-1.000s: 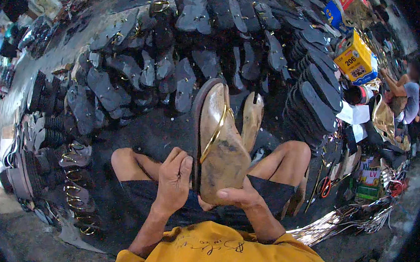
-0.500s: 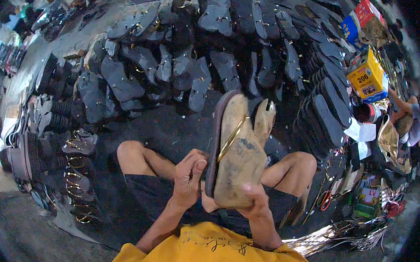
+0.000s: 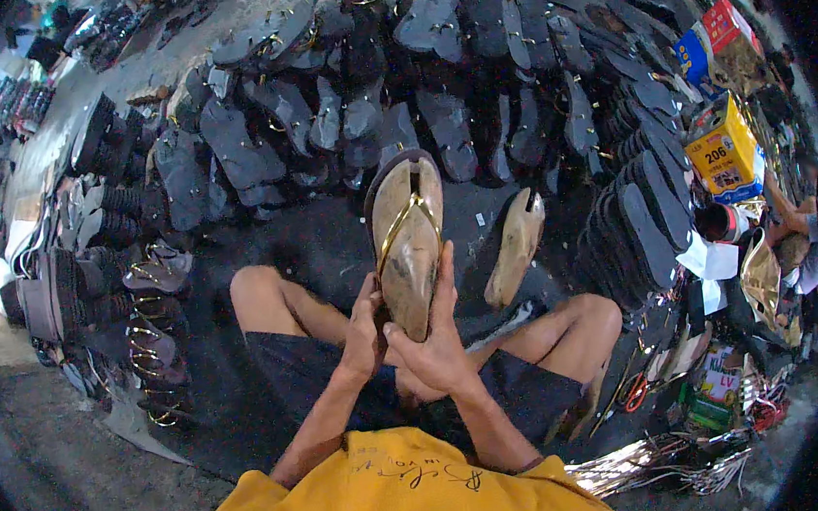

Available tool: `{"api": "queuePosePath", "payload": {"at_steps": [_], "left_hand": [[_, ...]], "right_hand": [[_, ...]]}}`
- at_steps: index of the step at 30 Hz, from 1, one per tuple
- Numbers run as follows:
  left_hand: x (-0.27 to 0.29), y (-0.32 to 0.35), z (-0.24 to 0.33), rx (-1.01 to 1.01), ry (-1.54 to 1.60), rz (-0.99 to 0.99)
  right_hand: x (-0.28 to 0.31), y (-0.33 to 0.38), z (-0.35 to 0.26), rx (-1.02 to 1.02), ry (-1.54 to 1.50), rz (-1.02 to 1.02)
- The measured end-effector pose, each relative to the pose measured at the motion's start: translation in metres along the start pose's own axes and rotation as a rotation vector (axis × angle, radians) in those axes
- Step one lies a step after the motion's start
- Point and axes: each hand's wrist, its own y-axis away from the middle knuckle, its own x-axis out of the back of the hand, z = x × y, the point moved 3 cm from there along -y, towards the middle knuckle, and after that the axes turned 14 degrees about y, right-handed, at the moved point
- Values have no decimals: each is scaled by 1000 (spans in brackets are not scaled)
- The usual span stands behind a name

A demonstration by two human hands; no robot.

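Observation:
Between my hands is a dark-soled flip-flop [image 3: 371, 189] with a gold V-shaped strap, fitted on a worn tan shoe last [image 3: 410, 275]. Its toe points away from me and the last's top faces up. My left hand [image 3: 362, 328] is closed against the left side near the heel. My right hand [image 3: 436, 346] wraps the heel from the right, fingers along the side and thumb across the heel end. A second shoe last [image 3: 516, 251], bare and with a slot at its toe, lies on the dark floor to the right, touched by neither hand.
Rows of dark sandal soles [image 3: 447, 130] lie ahead, with stacked soles [image 3: 645, 225] at right. Gold-strapped sandals [image 3: 151, 341] line the left. A yellow box [image 3: 723, 150], orange-handled scissors [image 3: 635, 391] and shiny strips [image 3: 661, 462] are at right. Another person's arm [image 3: 789, 203] shows far right.
The flip-flop on its last has turned from a tilted side position to facing up, toe ahead. My left hand has come onto it; my right hand has shifted around the heel.

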Motion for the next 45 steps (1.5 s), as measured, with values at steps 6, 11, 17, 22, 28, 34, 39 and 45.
{"api": "queuePosePath", "payload": {"at_steps": [6,11,17,22,28,34,39,45], "left_hand": [[35,-32,96,-471,-1360,231],[-26,6,161,-464,-1494,74],[-58,43,168,-441,-1603,-312],[-69,31,154,-332,-1368,-531],[-43,33,124,-136,-1184,-460],[45,57,124,-259,-878,-173],[175,79,194,-600,12,614],[340,87,211,-936,540,981]], "right_hand": [[-8,86,1,-370,-375,-179],[41,-12,65,-122,308,183],[80,-51,-61,90,529,150],[115,-43,-33,94,279,-173],[128,-54,22,-271,70,-382],[123,-99,-8,489,772,-290],[316,-204,57,238,1522,596],[357,-233,118,232,1385,690]]}}
